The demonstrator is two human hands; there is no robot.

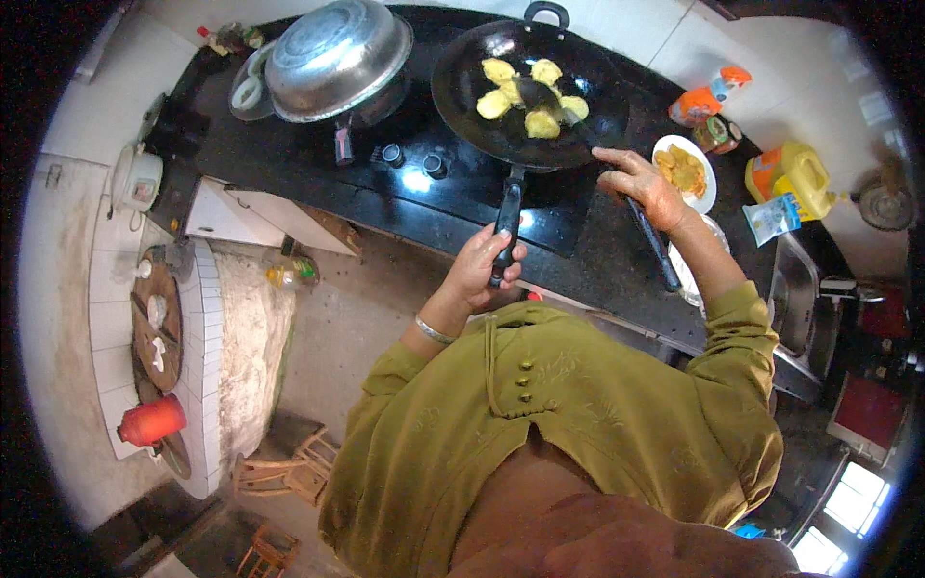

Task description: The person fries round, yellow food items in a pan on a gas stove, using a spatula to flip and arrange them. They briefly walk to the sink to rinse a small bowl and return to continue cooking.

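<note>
My left hand (485, 266) is wrapped around the black handle (512, 199) of a dark wok (462, 119). In the wok lie several yellow battered pieces (542, 124). My right hand (643, 184) grips a spatula by its dark handle (654, 242), whose end sticks out below the palm. The spatula's blade (536, 94) is down among the pieces; some are partly hidden by it. Right of the wok, close to my right hand, a white plate (708, 155) carries golden fried pieces (679, 170). A white dish (690, 267) is partly covered by my right forearm.
A large metal lid or basin (340, 58) covers the left burner beside two stove knobs (412, 159). At right stand an orange spray bottle (704, 101), jars (715, 135), a yellow oil jug (791, 180), a blue-white packet (773, 217) and a sink (795, 296). A cabinet door (289, 217) hangs open.
</note>
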